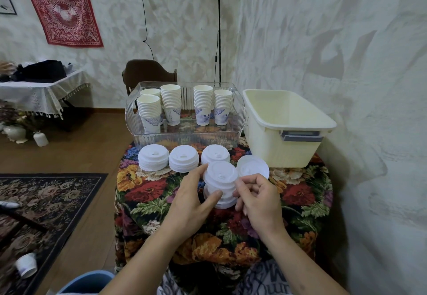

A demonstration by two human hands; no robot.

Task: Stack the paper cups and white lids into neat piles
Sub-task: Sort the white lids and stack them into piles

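A tall pile of white lids (220, 182) is held just above the flowered tablecloth (147, 188). My left hand (193, 196) grips it from the left, thumb low and fingers round the top. My right hand (256, 196) pinches its right side. Behind it sit piles of white lids (153, 157), (183, 158), (216, 154) in a row, and one loose lid (253, 166) to the right. Several stacks of paper cups (171, 103), (203, 103) stand in a clear plastic tray (184, 137) at the back.
A cream plastic bin (286, 149) stands at the table's right back, close to the wall. A dark chair (147, 70) is behind the tray. One paper cup (26, 264) lies on the floor at the left, near a rug (46, 193). A blue tub rim (87, 282) shows below.
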